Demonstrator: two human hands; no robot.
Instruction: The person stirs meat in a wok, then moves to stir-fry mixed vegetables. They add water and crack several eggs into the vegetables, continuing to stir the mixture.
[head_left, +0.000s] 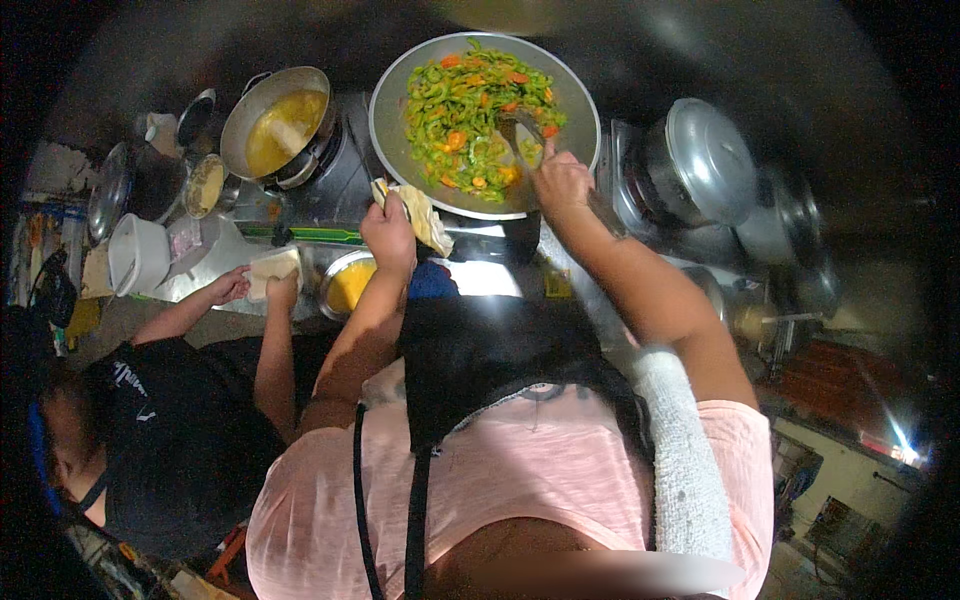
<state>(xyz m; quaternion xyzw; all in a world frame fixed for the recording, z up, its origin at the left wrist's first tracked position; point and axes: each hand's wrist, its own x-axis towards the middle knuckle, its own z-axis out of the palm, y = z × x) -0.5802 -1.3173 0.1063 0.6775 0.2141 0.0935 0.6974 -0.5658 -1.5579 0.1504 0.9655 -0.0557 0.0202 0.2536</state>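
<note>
A wide grey pan (390, 142) sits on the stove before me, holding sliced green vegetables (450, 105) mixed with orange carrot pieces (457, 140). My right hand (562, 180) grips a spatula (511, 139) whose blade rests among the vegetables at the pan's right side. At the near left rim, my left hand (390, 232) clasps a folded yellowish cloth (427, 221) against the pan's edge. The pan's handle, if there is one, is hidden under the cloth. Below my left wrist stands a metal bowl of yellow liquid (349, 286), partly covered by my forearm.
Left of the pan, a wok (234, 142) holds yellowish oil on another burner. A lidded metal pot (712, 161) stands at the right. On the left, a co-worker's hands (259, 285) hold a pale square item (274, 270) near a white plastic container (139, 255).
</note>
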